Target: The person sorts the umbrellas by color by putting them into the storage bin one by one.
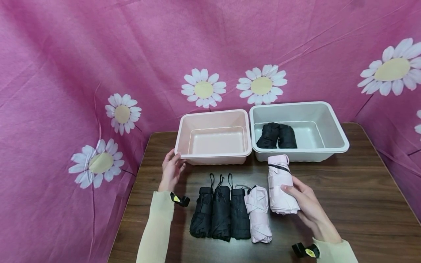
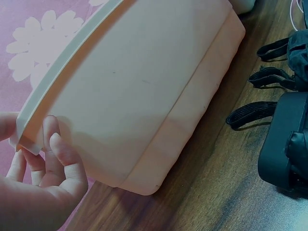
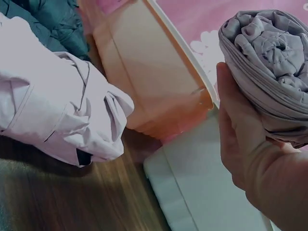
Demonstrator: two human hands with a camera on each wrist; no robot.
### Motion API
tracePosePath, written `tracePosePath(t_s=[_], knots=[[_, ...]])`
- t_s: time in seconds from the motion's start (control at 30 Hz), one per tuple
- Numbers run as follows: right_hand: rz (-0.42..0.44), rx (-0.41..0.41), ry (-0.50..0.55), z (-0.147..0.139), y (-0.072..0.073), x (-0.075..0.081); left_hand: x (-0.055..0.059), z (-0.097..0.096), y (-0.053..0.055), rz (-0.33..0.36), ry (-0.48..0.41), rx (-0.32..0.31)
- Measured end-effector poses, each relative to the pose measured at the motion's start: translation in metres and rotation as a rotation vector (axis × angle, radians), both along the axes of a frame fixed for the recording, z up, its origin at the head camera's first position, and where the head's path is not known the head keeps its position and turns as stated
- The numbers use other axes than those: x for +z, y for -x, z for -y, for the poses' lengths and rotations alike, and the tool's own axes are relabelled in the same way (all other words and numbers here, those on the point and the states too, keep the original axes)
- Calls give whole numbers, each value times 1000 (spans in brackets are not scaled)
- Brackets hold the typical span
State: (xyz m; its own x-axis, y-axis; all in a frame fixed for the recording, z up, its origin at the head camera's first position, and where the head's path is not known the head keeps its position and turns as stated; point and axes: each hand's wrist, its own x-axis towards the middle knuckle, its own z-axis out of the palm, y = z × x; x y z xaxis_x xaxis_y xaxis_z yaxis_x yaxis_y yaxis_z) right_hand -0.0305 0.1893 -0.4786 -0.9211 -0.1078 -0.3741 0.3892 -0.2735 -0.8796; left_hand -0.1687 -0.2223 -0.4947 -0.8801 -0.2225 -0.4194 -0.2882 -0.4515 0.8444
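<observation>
My left hand [image 1: 171, 171] grips the near left corner of a pink plastic bin [image 1: 213, 160], its fingers curled at the rim [image 2: 53, 84]. My right hand [image 1: 307, 204] holds a rolled pale pink folding umbrella [image 1: 280, 184] with a black strap, raised in front of the grey bin [image 1: 299, 155]. In the right wrist view, the rolled end of that umbrella [image 3: 276, 53] faces the camera. Between the hands, three black folding umbrellas [image 1: 221, 213] lie side by side on the table, handle loops pointing away. Another pale pink umbrella [image 1: 259, 215] lies just right of them.
Two black folding umbrellas [image 1: 277, 136] lie in the left part of the grey bin. Both bins stand side by side at the back of the brown wooden table [image 1: 358, 182]. Behind them hangs a pink cloth [image 1: 158, 54] with white daisies.
</observation>
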Motion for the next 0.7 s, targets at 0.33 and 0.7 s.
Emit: tracePosePath(t_s=[0.33, 0.7], knots=[[-52, -65, 41, 9, 6, 13, 0, -1, 0, 5, 3, 6], [-121, -146, 115, 15, 12, 27, -1, 0, 0, 2, -7, 2]])
